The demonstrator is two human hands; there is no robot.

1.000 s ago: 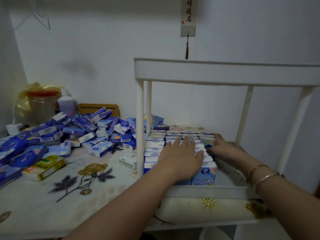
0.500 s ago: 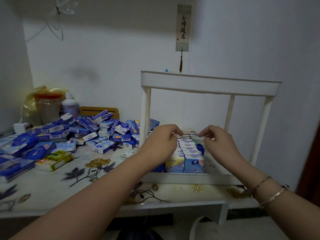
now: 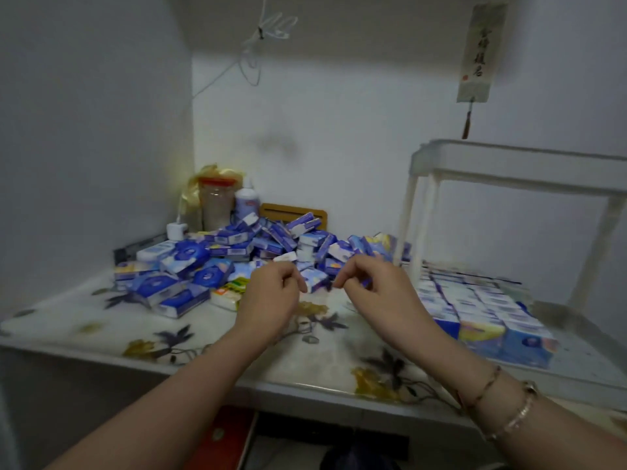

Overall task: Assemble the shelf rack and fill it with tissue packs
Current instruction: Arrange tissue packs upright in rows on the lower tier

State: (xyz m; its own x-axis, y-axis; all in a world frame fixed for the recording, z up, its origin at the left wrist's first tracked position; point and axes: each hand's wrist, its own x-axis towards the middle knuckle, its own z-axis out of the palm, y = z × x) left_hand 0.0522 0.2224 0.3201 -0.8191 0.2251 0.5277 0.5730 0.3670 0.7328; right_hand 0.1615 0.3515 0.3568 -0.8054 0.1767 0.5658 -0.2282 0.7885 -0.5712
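The white shelf rack (image 3: pixel 509 166) stands at the right of the table. Its lower tray (image 3: pixel 583 361) holds tidy rows of blue-and-white tissue packs (image 3: pixel 475 307). A loose pile of tissue packs (image 3: pixel 254 249) lies at the back of the table, left of the rack. Between pile and rack, my left hand (image 3: pixel 271 296) and my right hand (image 3: pixel 376 290) hover side by side above the table with fingers loosely curled. Neither holds anything that I can make out. The frame is blurred by motion.
The table (image 3: pixel 84 320) has a floral cover. In the back left corner stand a red-lidded jar (image 3: pixel 215 203), a white bottle (image 3: pixel 246 202) and a white plug (image 3: pixel 176 230). A yellow-green pack (image 3: pixel 234 290) lies near my left hand. A scroll (image 3: pixel 478 52) hangs on the wall above the rack.
Both hands lifted off the packs in the rack's lower tray and moved left, out of the rack, toward the loose pile. The view swung left and up with them.
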